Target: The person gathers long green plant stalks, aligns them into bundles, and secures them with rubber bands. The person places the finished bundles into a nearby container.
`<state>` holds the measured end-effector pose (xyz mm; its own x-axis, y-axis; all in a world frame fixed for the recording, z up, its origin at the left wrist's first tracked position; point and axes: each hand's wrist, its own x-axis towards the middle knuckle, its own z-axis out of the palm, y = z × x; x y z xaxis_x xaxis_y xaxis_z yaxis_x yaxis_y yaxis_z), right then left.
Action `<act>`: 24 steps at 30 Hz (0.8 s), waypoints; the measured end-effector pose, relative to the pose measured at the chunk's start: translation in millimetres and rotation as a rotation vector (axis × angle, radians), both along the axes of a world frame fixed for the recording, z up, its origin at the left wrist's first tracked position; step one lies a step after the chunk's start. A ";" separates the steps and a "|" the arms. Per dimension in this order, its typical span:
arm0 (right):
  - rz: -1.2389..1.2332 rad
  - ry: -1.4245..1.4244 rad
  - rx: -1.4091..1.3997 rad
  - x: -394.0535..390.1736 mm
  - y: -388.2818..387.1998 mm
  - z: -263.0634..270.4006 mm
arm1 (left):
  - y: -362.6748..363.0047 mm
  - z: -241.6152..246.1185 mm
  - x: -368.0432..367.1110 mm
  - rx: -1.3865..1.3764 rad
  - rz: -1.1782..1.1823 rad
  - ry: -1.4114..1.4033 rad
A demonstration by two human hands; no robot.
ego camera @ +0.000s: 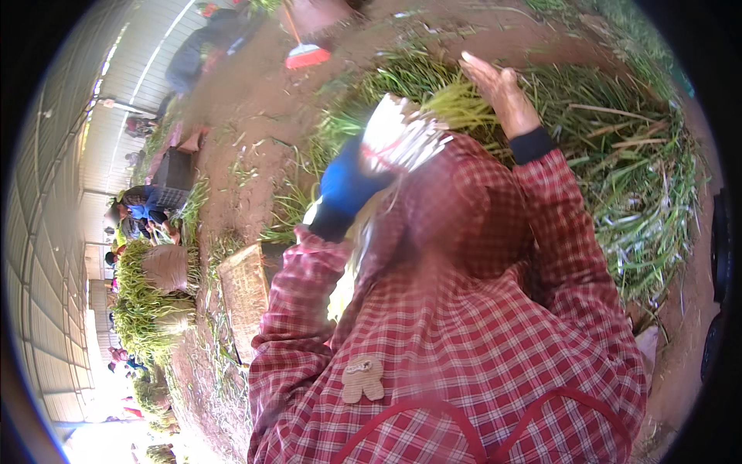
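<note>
My left hand [351,180], in a blue glove, grips a bundle of leafy stalks [403,136] by its pale stem end. A thin red band runs around the white stems, and their cut ends face up and to the right. Yellowish-green leaves [461,104], apparently the bundle's, show between my hands. Bare and raised, my right hand [503,93] holds nothing, its thumb apart from its fingers. Beneath both hands lies a wide heap of loose green leaves [632,197]. The red checked smock [464,348] on my body hides part of the heap.
A red-bristled broom [307,56] stands on the earth floor at the top. To the left are a tan box or board [246,293], a dark crate [174,168] and large wrapped bundles of greens [165,268]. A person in blue [145,206] bends near the crate.
</note>
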<state>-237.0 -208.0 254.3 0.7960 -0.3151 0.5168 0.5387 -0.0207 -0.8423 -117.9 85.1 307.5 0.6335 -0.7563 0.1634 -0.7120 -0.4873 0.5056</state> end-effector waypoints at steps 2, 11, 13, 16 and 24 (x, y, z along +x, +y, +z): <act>0.214 -0.135 0.402 2.0 18.6 6.3 | 35.2 13.6 22.6 -0.193 -0.005 0.057; 0.525 0.318 -0.659 127.6 268.5 39.7 | 203.4 61.8 41.7 -0.576 0.333 0.118; 0.696 0.317 -0.667 132.3 326.0 48.0 | 235.3 90.1 43.8 -0.750 0.233 0.141; 0.818 0.220 -0.580 105.3 355.4 63.8 | 261.6 140.8 65.9 -0.750 0.005 0.308; 0.809 0.388 -0.228 0.3 287.9 4.6 | 75.5 56.4 134.0 0.256 -0.456 0.715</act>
<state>-236.7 79.8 258.8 0.8595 0.4889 0.1489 0.1419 0.0515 -0.9885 16.1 160.6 363.9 0.1467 -0.9194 -0.3650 -0.4196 -0.3920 0.8187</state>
